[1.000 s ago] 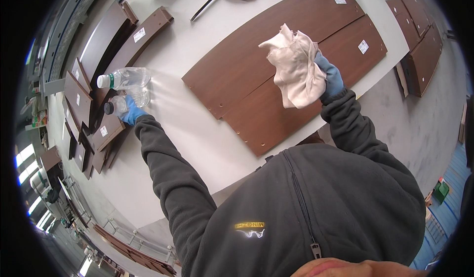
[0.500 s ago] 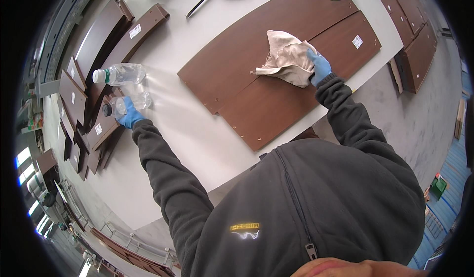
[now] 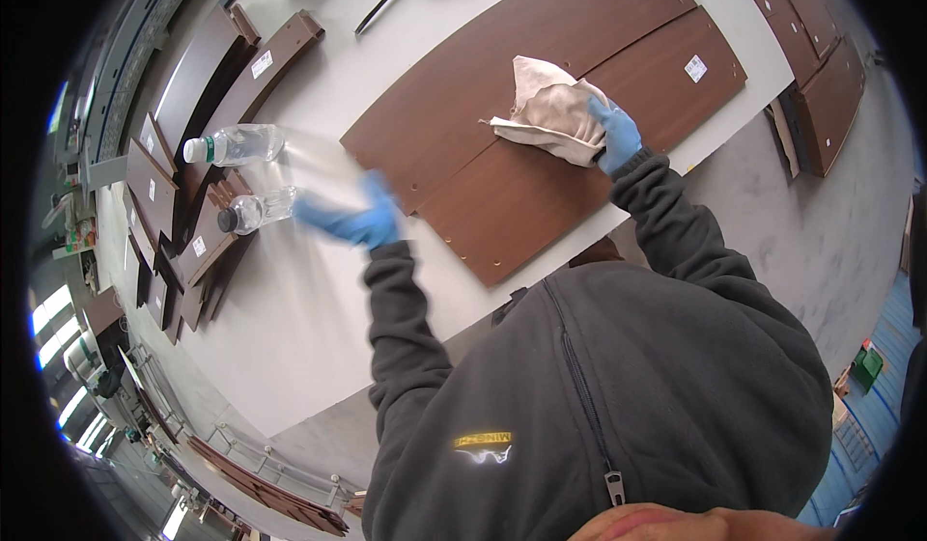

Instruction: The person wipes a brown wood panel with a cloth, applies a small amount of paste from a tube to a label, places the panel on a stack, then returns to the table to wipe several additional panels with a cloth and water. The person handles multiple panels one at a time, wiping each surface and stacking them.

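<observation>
Dark-capped bottle (image 3: pixel 259 210) just released at left; left hand (image 3: pixel 355 219) now freed, spread, motion-blurred. Cloth (image 3: pixel 552 111) pinched in right hand (image 3: pixel 616 136), held over brown boards (image 3: pixel 521 218) right of bottle.

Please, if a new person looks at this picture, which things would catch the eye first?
Probably the pale cloth, held in the blue-gloved right hand over two large brown boards. Next may be the left hand, gloved alike, open and blurred over the white table. Two clear bottles, one with a white cap, one with a dark cap, stand out farther left.
</observation>
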Tool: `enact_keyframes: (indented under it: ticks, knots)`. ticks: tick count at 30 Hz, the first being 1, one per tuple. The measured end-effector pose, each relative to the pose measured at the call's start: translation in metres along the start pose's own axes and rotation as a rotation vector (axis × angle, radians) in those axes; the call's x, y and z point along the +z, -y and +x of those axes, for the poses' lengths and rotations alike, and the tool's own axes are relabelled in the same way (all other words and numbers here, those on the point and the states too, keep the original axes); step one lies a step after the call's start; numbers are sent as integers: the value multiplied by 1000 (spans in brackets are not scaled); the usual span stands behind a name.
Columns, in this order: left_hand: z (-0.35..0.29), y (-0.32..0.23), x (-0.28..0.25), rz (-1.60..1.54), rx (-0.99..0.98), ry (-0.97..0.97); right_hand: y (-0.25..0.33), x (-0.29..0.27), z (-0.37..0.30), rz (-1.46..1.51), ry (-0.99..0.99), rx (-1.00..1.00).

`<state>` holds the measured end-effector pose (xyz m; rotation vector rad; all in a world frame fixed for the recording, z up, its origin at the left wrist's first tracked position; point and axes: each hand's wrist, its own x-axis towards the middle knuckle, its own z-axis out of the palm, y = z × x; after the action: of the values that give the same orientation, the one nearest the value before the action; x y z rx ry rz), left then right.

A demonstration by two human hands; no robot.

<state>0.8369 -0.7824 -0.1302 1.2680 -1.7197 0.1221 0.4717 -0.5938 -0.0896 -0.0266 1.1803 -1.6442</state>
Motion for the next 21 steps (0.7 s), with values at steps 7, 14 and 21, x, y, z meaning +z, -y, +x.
enact_keyframes:
  ticks: [7, 14, 21]
  knots:
    - [-59, -167, 63, -376, 364, 802, 18, -27, -14, -169, 148, -44]
    - [9, -209, 32, -441, 518, 722, 67, -65, -21, -324, 205, -74]
    - [52, -265, 74, -199, 803, 767, 33, -12, 12, -132, 397, 102]
